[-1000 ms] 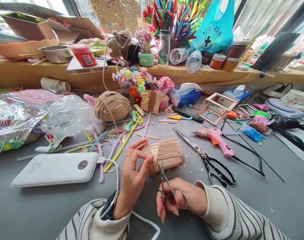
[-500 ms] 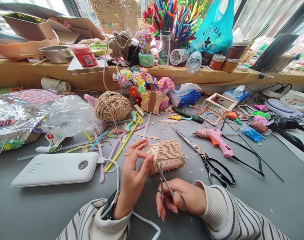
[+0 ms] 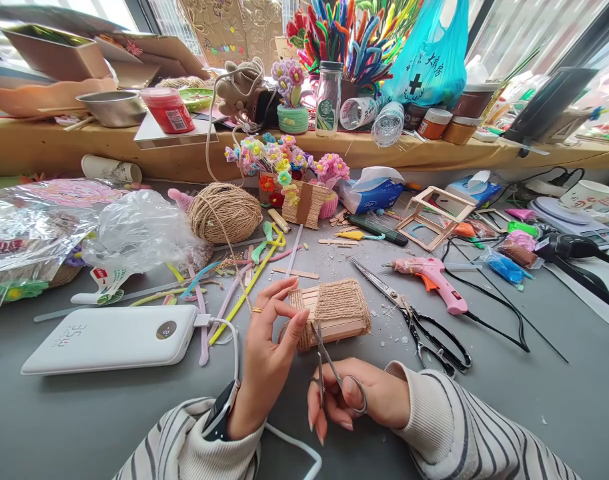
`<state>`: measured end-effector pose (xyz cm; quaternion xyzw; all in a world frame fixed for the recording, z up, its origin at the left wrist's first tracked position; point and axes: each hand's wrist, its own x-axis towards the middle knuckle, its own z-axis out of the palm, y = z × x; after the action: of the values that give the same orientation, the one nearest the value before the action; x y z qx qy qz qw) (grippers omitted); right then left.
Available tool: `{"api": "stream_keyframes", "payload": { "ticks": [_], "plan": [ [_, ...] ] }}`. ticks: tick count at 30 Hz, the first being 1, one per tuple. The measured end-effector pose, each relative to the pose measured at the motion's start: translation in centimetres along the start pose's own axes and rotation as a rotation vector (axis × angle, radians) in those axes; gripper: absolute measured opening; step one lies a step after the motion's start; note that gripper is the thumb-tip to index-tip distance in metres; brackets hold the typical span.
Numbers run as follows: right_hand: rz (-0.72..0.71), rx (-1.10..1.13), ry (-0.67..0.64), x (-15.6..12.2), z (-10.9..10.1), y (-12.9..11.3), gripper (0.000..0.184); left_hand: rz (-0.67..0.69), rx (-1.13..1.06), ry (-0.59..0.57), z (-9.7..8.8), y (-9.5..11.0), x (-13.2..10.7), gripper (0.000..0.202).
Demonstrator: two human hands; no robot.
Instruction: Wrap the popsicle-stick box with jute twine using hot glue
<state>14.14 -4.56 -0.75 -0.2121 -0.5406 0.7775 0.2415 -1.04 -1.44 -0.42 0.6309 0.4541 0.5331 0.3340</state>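
Holding small scissors (image 3: 329, 359), right grip (image 3: 371, 385) loosely curled

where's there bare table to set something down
Tabletop lies bare front left, between the power bank and left sleeve, and front right, between the thin dark rod and right sleeve, bar a small scrap. It is crowded around the twine-wrapped stick piece, left hand and small scissors, and behind, near the twine ball.
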Motion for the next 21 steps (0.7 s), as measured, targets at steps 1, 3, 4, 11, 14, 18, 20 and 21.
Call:
{"api": "stream_keyframes", "payload": {
  "ticks": [1,3,4,11,14,18,20,21],
  "plan": [
    [-0.001,0.011,-0.001,-0.01,-0.01,0.1,0.069,0.001,0.002,-0.001,0.0,0.02,0.02,0.014],
    [-0.003,0.024,-0.001,-0.09,-0.02,0.17,0.069,0.005,0.005,0.0,0.01,0.06,0.06,0.014],
    [-0.002,0.025,0.0,-0.13,-0.01,0.15,0.069,0.007,0.005,0.0,0.01,0.07,0.06,0.014],
    [0.019,0.011,0.016,-0.08,0.03,0.09,0.071,-0.001,0.022,0.012,-0.09,0.14,-0.04,0.017],
    [0.005,0.046,0.021,0.12,0.03,0.52,0.07,0.002,0.026,0.008,-0.12,0.15,-0.03,0.017],
    [-0.003,0.107,0.029,0.31,0.08,0.85,0.067,0.003,0.034,-0.001,-0.1,0.16,-0.04,0.016],
    [-0.01,0.128,0.028,0.37,0.11,0.84,0.066,0.007,0.039,-0.002,-0.08,0.18,-0.03,0.016],
    [-0.017,0.138,0.028,0.4,0.12,0.82,0.065,0.009,0.042,-0.002,-0.07,0.21,-0.02,0.016]
  ]
}}
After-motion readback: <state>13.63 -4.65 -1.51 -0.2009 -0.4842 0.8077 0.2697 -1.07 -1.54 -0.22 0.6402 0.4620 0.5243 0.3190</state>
